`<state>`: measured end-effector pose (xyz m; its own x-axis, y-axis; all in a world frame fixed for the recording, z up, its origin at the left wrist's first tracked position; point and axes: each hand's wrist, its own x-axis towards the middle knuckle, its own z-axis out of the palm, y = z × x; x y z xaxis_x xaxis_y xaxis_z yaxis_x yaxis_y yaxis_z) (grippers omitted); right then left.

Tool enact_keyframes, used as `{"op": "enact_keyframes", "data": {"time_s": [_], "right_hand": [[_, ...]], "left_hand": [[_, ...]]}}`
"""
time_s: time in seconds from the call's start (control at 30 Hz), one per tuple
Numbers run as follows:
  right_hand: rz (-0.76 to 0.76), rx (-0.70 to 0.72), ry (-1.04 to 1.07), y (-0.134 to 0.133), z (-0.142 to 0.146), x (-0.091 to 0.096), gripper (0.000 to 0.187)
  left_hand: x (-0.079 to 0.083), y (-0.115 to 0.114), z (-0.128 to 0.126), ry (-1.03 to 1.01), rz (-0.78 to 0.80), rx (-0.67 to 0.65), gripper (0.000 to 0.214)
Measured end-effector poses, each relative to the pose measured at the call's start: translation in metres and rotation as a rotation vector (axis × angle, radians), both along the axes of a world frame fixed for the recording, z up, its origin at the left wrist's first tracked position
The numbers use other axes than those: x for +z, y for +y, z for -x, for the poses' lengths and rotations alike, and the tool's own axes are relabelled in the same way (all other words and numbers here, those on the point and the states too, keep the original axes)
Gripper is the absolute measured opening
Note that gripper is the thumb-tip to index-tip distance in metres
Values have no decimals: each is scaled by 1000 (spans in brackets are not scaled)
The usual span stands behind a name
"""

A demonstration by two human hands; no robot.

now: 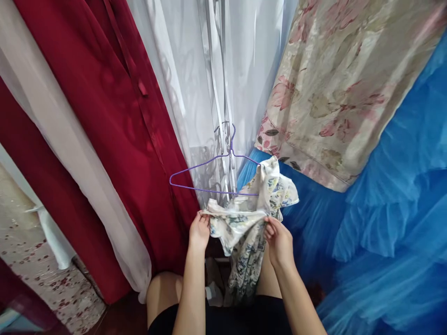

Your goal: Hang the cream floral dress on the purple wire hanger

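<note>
A white dress with a blue, yellow and grey floral print (274, 188) hangs by one shoulder from the right arm of a purple wire hanger (199, 164). The hanger's left arm is bare. My left hand (199, 231) pinches the dress at its loose left edge. With fingers closed on the fabric, my right hand (278, 239) grips it below the hanging shoulder, and the cloth is stretched between both hands. The lower part of the dress falls in folds between my legs. What the hanger's hook rests on cannot be made out among the white ribbons (223, 83).
Long red fabric (139, 153) and a pale sheer panel (87, 153) hang at the left. White cloth (251, 56) is behind the hanger. A cream floral garment (324, 102) and ruffled blue tulle (377, 214) fill the right side. My knees are below.
</note>
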<state>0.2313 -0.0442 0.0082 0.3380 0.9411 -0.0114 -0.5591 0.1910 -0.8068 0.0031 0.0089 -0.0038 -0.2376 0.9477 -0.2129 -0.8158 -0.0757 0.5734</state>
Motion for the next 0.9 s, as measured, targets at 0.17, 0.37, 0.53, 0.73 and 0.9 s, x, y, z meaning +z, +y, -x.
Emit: {"op": "enact_keyframes", "data": {"time_s": [0.17,0.37,0.53,0.73,0.9], "right_hand": [[207,-464,142,-7,-29,-64,27],[0,-115,-118,-24,-9,-46,36],[-1,439,-116,-49,22,-18,59],[-30,951,-330,-71,0,-3,46],[-85,1004,-325,-68,-34,29,44]], "left_hand": [[7,-40,-49,146,-259,-248,17],[37,-85,-92,497,-462,-355,28],[48,-100,-100,957,-552,-230,28],[37,-102,-65,1093,-505,-343,38],[-4,-122,-36,1270,-501,-825,65]]}}
